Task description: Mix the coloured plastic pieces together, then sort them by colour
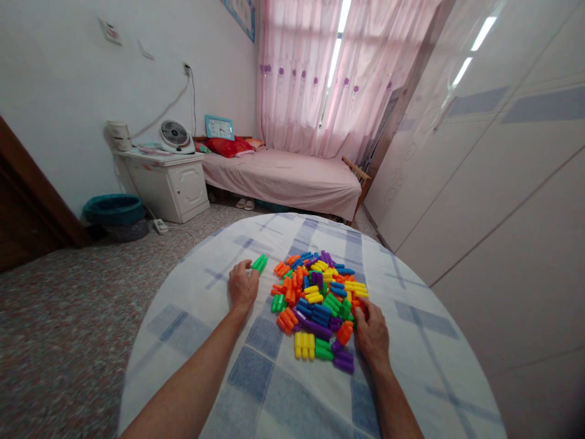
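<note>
A heap of plastic building blocks (315, 295) in orange, yellow, green, blue and purple lies on the round table, each shaped like short tubes joined side by side. To the left of the heap, my left hand (243, 285) has its fingers closed on a green block (259, 263), which sticks out past the fingertips. My right hand (372, 329) rests at the heap's right edge, fingers curled against orange and green blocks. What its fingertips hold, if anything, is hidden. Nearest to me lie a yellow block (304, 346) and a purple block (343, 361).
A blue-and-white checked cloth (183, 366) covers the round table. Beyond it stand a bed (283, 171), a white cabinet (183, 189) with a fan (175, 134), and a teal bin (114, 210). A white wardrobe (479, 183) lines the right side.
</note>
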`<state>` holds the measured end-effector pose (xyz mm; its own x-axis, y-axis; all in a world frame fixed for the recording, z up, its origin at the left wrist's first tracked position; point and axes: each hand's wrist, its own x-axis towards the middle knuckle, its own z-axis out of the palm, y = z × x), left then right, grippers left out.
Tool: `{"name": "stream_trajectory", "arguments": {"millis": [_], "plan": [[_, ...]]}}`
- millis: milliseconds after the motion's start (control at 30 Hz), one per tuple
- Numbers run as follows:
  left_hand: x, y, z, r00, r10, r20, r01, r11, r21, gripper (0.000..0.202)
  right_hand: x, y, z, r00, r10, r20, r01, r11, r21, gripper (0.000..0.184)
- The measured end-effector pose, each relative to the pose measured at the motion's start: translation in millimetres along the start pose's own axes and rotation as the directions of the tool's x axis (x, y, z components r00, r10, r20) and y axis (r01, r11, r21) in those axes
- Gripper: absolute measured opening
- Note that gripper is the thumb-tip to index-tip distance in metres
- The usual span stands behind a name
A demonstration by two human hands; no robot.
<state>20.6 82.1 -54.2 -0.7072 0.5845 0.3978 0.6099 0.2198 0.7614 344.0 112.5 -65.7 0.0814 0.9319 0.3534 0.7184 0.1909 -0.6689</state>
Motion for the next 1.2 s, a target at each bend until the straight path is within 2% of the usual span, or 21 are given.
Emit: {"name": "stream_trajectory", "arguments": {"millis": [100,167,233,300,400,567,667,733,833,1000,1067,1200], "plan": [[-3.4,1.9,0.0,0.986,0.164,-0.012,-0.163,0.983,0.080,0.037,-0.3,-0.5,-0.1,1.000,0.001,-0.001,-0.001,1.000,0.004,0.048],[-6.1,3.3,1.2,0.964,0.261,0.052,-0.265,0.957,0.116,0.037,-0.4,-0.8,-0.2,1.000,0.007,0.005,-0.007,1.000,0.000,0.048],[-8.5,4.1,3.0,0.943,0.302,0.138,-0.323,0.932,0.165,0.036,-0.5,-1.0,-0.2,1.000,0.014,0.013,-0.014,1.000,-0.006,0.050],[-10.4,4.5,4.4,0.936,0.287,0.202,-0.328,0.921,0.211,0.036,-0.6,-1.0,-0.3,1.000,0.019,0.015,-0.019,1.000,-0.010,0.050],[-12.4,5.5,4.2,0.947,0.235,0.219,-0.291,0.915,0.281,0.039,-0.5,-1.1,-0.6,1.000,0.015,0.013,-0.015,1.000,-0.009,0.049],[-15.2,8.9,-0.3,0.966,0.191,0.172,-0.242,0.902,0.359,0.047,-0.1,-2.6,-1.5,1.000,0.003,0.005,-0.003,1.000,0.003,0.048],[-15.6,10.9,-0.7,0.972,0.211,0.101,-0.232,0.919,0.317,0.047,-0.6,-3.4,-1.5,1.000,-0.002,-0.002,0.002,1.000,0.009,0.048],[-15.5,12.7,1.2,0.952,0.290,0.100,-0.305,0.925,0.226,0.044,-0.9,-3.8,-1.4,1.000,-0.002,-0.003,0.002,1.000,0.008,0.048],[-16.0,15.7,6.2,0.878,0.433,0.203,-0.449,0.893,0.040,0.039,-0.9,-4.3,-1.3,1.000,0.004,-0.007,-0.004,1.000,0.000,0.049],[-17.2,17.8,10.9,0.786,0.495,0.371,-0.496,0.862,-0.101,0.036,-0.7,-4.4,-1.5,1.000,0.006,0.001,-0.006,1.000,-0.008,0.051],[-17.2,17.6,10.7,0.767,0.511,0.388,-0.510,0.853,-0.117,0.033,-0.6,-3.9,-1.3,1.000,0.007,0.004,-0.006,1.000,-0.010,0.051],[-17.7,18.2,10.5,0.764,0.529,0.369,-0.541,0.837,-0.080,0.029,-0.5,-2.5,-0.7,1.000,0.008,0.007,-0.008,1.000,-0.015,0.049]]}}
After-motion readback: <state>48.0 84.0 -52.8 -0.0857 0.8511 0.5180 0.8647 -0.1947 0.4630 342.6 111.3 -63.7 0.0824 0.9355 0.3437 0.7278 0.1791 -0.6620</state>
